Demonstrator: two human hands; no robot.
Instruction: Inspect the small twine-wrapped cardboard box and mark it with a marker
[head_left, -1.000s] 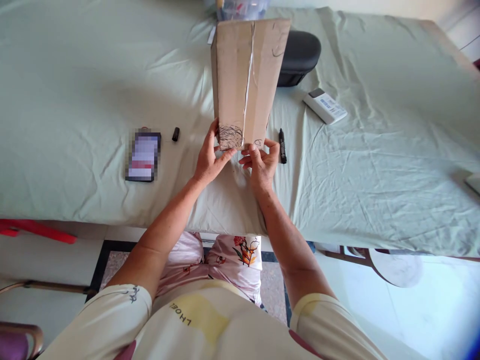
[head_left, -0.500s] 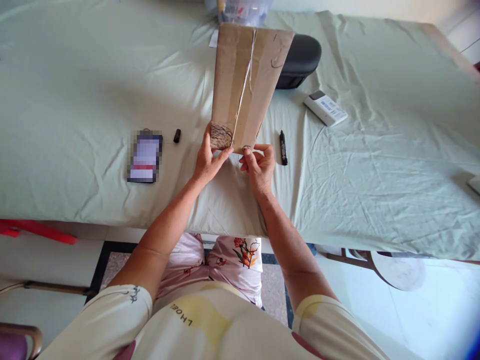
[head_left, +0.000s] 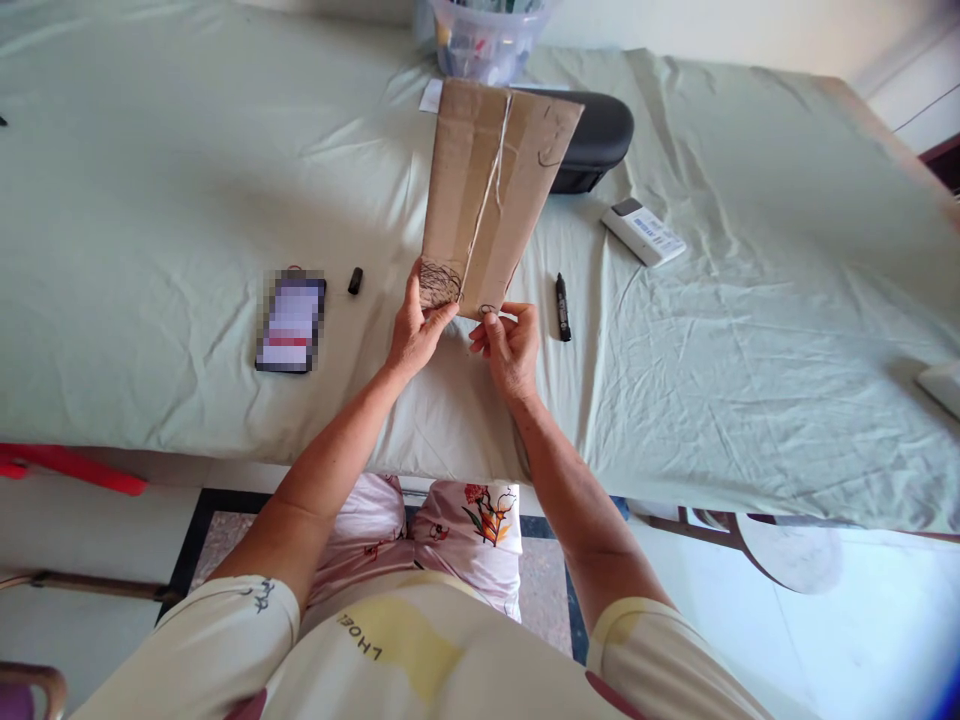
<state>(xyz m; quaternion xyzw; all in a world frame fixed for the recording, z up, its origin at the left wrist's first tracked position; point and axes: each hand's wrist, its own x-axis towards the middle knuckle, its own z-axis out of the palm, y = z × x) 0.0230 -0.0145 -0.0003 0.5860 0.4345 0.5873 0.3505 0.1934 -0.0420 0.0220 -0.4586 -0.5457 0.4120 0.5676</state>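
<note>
A tall brown cardboard box (head_left: 491, 170) stands tilted in front of the person, over the near half of a table covered with a wrinkled pale green cloth (head_left: 150, 230). Both hands grasp its lower end. The left hand (head_left: 411, 325) clasps the lower left corner, thumb along the bottom edge and the other fingers wrapped around the left side. The right hand (head_left: 514, 348) pinches the lower right corner, thumb pressed on the face beside a small black loop drawn there, with some of its fingers curled below the edge. Whether the box touches the cloth is hard to tell from this angle.

A ragged whitish line runs lengthwise down the taped face, and dense black scribble fills the lower left corner, next to the left hand. Just right of the right hand lies an uncapped black marker pen (head_left: 563, 308); its small black cylindrical cap (head_left: 355, 281) lies left of the left hand, near a dark-edged phone (head_left: 291, 325) with a blurred screen. Behind the box, partly hidden by it, sits a rounded black case (head_left: 596, 140), with a white rectangular device (head_left: 645, 231) near it and a translucent plastic tub (head_left: 487, 45) farther back.
</note>
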